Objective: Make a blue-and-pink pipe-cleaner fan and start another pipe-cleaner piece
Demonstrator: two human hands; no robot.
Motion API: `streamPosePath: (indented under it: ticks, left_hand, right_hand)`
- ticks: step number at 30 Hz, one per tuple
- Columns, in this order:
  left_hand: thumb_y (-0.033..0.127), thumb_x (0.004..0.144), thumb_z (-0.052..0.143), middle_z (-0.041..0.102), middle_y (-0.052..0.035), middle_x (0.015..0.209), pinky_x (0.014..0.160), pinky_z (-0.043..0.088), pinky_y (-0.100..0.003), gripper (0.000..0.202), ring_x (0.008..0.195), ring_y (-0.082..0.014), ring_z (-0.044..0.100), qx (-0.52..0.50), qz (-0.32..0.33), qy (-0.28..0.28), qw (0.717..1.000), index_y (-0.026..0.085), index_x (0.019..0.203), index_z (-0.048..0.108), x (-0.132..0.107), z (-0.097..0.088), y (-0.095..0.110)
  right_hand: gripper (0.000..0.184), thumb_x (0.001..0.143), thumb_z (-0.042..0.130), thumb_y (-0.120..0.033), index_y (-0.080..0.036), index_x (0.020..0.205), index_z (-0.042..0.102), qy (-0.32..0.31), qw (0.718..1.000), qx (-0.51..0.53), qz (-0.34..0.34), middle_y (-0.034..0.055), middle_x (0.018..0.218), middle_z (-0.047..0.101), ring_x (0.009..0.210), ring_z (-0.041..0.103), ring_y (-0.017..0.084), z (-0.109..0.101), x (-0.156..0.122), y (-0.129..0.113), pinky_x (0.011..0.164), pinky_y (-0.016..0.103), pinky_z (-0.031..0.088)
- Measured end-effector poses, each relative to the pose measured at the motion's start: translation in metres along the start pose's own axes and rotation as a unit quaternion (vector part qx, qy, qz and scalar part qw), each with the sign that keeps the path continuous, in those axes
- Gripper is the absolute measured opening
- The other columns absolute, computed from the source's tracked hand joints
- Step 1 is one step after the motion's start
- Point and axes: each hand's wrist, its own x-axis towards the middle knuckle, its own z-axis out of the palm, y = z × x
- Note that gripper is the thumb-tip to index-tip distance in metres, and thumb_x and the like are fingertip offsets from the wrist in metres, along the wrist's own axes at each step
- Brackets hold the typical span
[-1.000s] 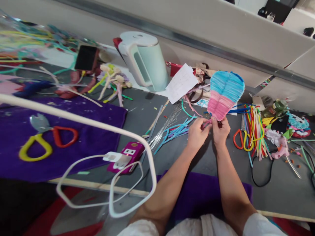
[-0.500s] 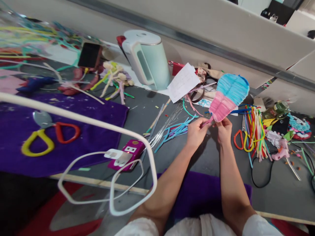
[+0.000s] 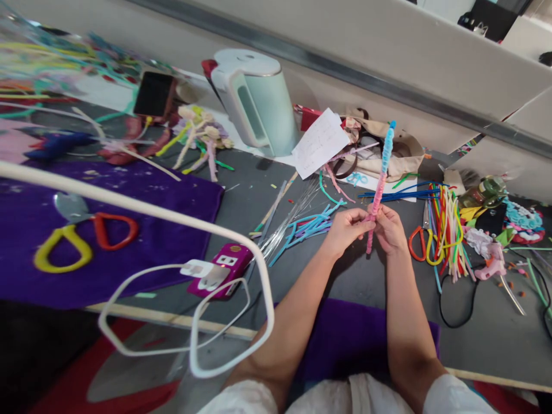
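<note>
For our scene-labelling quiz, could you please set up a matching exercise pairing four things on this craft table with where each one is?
Things:
1. kettle
2. scissors
3. pipe-cleaner piece
4. power strip

Places:
A. lying on the purple cloth
B. held upright between the left hand and the right hand
C. at the back, by the wall
D. near the front edge of the table, with a white plug in it

Pairs: 1-C, 2-A, 3-B, 4-D.

We now see the pink-and-blue woven piece (image 3: 381, 178) edge-on, turned from its earlier flat, face-on view, between both hands.
</note>
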Motion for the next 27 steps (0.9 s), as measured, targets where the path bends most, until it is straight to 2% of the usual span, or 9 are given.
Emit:
streamPosePath:
  ticks: [2, 5, 9, 14, 19, 21, 24, 27]
  left_hand:
    - [0.038, 0.067, 0.080, 0.063, 0.0002, 0.063, 0.049, 0.037, -0.022, 0.024, 0.051, -0.0092, 0.050, 0.022, 0.016, -0.007, 1.000, 0.017, 0.073, 0.071, 0.001, -0.004, 0.001]
    - [0.037, 0.068, 0.078, 0.069, -0.0027, 0.071, 0.064, 0.045, -0.026, 0.020, 0.066, -0.0145, 0.058, 0.055, 0.046, 0.007, 0.997, 0.018, 0.074, 0.074, 0.003, -0.011, 0.001]
    - [0.032, 0.069, 0.075, 0.070, -0.0023, 0.071, 0.072, 0.046, -0.029, 0.014, 0.070, -0.0162, 0.060, 0.073, 0.058, 0.051, 0.994, 0.018, 0.071, 0.074, 0.005, -0.015, -0.001]
    - [0.031, 0.073, 0.071, 0.067, -0.0017, 0.069, 0.067, 0.045, -0.027, 0.015, 0.067, -0.0147, 0.058, 0.116, 0.067, 0.054, 0.990, 0.017, 0.068, 0.070, 0.005, -0.014, -0.002]
    - [0.050, 0.077, 0.069, 0.066, -0.0018, 0.065, 0.048, 0.039, -0.024, 0.035, 0.052, -0.0135, 0.055, 0.149, 0.025, 0.047, 0.987, 0.015, 0.078, 0.067, 0.001, -0.011, 0.001]
    - [0.056, 0.079, 0.064, 0.066, -0.0022, 0.065, 0.044, 0.038, -0.024, 0.041, 0.049, -0.0139, 0.055, 0.173, 0.028, 0.057, 0.983, 0.015, 0.080, 0.067, 0.001, -0.012, -0.001]
    - [0.061, 0.087, 0.052, 0.062, -0.0016, 0.055, 0.045, 0.037, -0.025, 0.049, 0.045, -0.0144, 0.055, 0.212, 0.049, 0.087, 0.972, 0.016, 0.073, 0.064, 0.001, -0.014, -0.004]
    - [0.060, 0.091, 0.045, 0.051, 0.0002, 0.043, 0.046, 0.033, -0.025, 0.055, 0.044, -0.0135, 0.050, 0.232, 0.075, 0.121, 0.962, 0.017, 0.059, 0.055, 0.002, -0.017, -0.005]
  right_hand:
    - [0.039, 0.063, 0.080, -0.054, -0.021, 0.071, 0.059, 0.001, 1.000, -0.005, -0.011, -0.0014, 0.070, 0.054, 0.063, 0.047, 0.012, 0.000, 0.000, 0.000, 0.064, 0.026, 0.046]
    - [0.038, 0.065, 0.079, -0.054, -0.021, 0.075, 0.062, -0.012, 1.000, -0.012, -0.016, -0.0009, 0.074, 0.056, 0.066, 0.047, 0.012, 0.000, 0.000, 0.000, 0.066, 0.025, 0.045]
    - [0.040, 0.068, 0.076, -0.057, -0.021, 0.079, 0.062, -0.021, 0.999, -0.039, -0.012, -0.0003, 0.075, 0.058, 0.068, 0.050, 0.012, 0.003, 0.001, 0.001, 0.070, 0.026, 0.047]
    - [0.039, 0.074, 0.069, -0.059, -0.022, 0.081, 0.058, 0.005, 0.996, -0.088, -0.020, -0.0032, 0.070, 0.053, 0.058, 0.047, 0.010, 0.005, 0.001, 0.004, 0.059, 0.024, 0.047]
    - [0.036, 0.081, 0.063, -0.056, -0.021, 0.081, 0.056, 0.002, 0.988, -0.139, -0.060, -0.0047, 0.067, 0.050, 0.054, 0.044, 0.008, 0.007, 0.002, 0.007, 0.051, 0.020, 0.044]
    - [0.033, 0.084, 0.062, -0.053, -0.020, 0.081, 0.057, -0.004, 0.985, -0.154, -0.073, -0.0054, 0.065, 0.048, 0.052, 0.042, 0.007, 0.008, 0.002, 0.007, 0.048, 0.019, 0.041]
    - [0.029, 0.085, 0.061, -0.049, -0.021, 0.084, 0.057, -0.015, 0.985, -0.156, -0.069, -0.0062, 0.062, 0.047, 0.050, 0.040, 0.006, 0.010, 0.002, 0.007, 0.044, 0.018, 0.036]
    - [0.028, 0.083, 0.064, -0.048, -0.021, 0.089, 0.058, -0.027, 0.991, -0.126, -0.042, -0.0062, 0.062, 0.047, 0.051, 0.042, 0.007, 0.010, 0.001, 0.006, 0.042, 0.017, 0.034]
